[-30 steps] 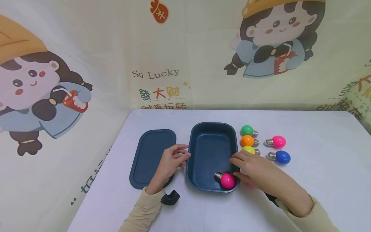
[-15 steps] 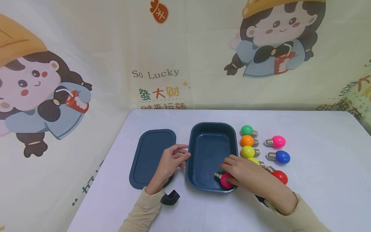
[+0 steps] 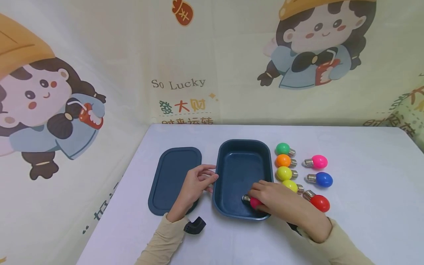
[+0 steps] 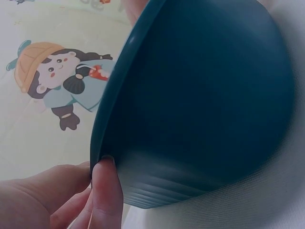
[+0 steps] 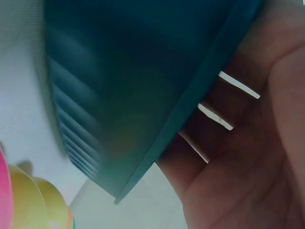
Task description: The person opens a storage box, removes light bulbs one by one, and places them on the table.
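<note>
A dark blue rectangular container (image 3: 243, 176) stands on the white table. My right hand (image 3: 276, 200) reaches over its near right side and grips a pink light bulb (image 3: 255, 203) inside; the fingers cover part of the bulb, and its metal base points left. In the right wrist view the palm and fingers lie over the container's rim (image 5: 186, 107), and the bulb is hidden. At the left side my left hand (image 3: 195, 184) touches the rim with relaxed fingers. Its thumb (image 4: 107, 191) lies against the outer wall just under the rim.
The flat dark blue lid (image 3: 175, 176) lies left of the container. To the right lie green (image 3: 282, 148), orange (image 3: 283, 161), several more colored bulbs, including blue (image 3: 324, 179) and red (image 3: 320, 202). Another pink bulb (image 5: 4, 195) shows beside the yellow ones in the right wrist view.
My right hand has moved left from the container's right edge onto the pink bulb inside, which has shifted slightly left. The red bulb has come into sight. The left hand stays put.
</note>
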A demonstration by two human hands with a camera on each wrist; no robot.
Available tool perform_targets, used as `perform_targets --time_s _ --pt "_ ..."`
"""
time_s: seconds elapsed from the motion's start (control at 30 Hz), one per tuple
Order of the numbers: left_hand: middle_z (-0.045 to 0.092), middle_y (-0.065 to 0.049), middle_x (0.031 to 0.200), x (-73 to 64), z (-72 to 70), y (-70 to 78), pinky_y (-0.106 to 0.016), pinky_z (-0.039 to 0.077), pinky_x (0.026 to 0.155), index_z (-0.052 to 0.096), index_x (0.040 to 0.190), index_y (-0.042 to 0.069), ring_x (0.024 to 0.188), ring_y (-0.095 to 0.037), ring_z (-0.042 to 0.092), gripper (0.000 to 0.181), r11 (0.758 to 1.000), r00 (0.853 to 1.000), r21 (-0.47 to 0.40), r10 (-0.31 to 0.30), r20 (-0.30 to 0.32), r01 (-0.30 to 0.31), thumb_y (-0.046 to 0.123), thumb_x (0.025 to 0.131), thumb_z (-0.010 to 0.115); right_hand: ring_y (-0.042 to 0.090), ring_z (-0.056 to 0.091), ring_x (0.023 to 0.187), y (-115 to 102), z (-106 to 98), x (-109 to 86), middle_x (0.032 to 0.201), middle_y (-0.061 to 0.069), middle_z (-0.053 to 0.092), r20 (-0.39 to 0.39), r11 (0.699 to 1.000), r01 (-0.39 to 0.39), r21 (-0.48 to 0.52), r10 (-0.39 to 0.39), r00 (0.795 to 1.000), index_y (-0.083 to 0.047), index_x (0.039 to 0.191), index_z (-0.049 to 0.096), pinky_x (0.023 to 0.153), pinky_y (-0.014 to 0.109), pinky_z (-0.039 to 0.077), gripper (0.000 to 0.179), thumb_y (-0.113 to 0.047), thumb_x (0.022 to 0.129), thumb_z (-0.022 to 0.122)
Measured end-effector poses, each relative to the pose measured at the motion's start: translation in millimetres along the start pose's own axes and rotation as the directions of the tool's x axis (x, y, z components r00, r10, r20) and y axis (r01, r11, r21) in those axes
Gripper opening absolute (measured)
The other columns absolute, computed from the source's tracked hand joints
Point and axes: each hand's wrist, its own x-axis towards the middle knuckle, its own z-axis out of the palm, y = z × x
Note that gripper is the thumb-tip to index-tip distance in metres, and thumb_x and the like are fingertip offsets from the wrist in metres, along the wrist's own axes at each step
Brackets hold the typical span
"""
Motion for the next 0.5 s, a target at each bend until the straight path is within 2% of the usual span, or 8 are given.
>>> perform_targets --time_s 0.23,0.5 --pt "0.068 -0.016 0.102 0.9 -0.4 -1.1 -0.029 0.061 0.060 0.065 0.125 0.005 0.071 -0.016 0.066 0.039 1.000 1.000 0.004 0.002 -0.003 -0.002 0.013 0.088 0.076 0.015 0.063 0.087 -0.4 0.0 2.5 0.095 0.002 0.068 0.012 1.000 -0.019 0.000 0.019 1.000 -0.012 0.109 0.073 0.071 0.025 0.060 0.035 -0.025 0.079 0.084" --pt "0.068 -0.016 0.102 2.0 -0.7 -1.4 -0.029 0.061 0.061 0.065 0.125 0.005 0.072 -0.016 0.067 0.039 1.000 1.000 0.002 0.001 0.002 -0.001 0.014 0.088 0.076 0.017 0.063 0.092 -1.7 -2.7 3.7 0.099 0.003 0.068 0.036 1.000 -0.017 0.004 0.017 0.999 -0.011 0.109 0.074 0.074 0.027 0.061 0.033 -0.021 0.079 0.084"
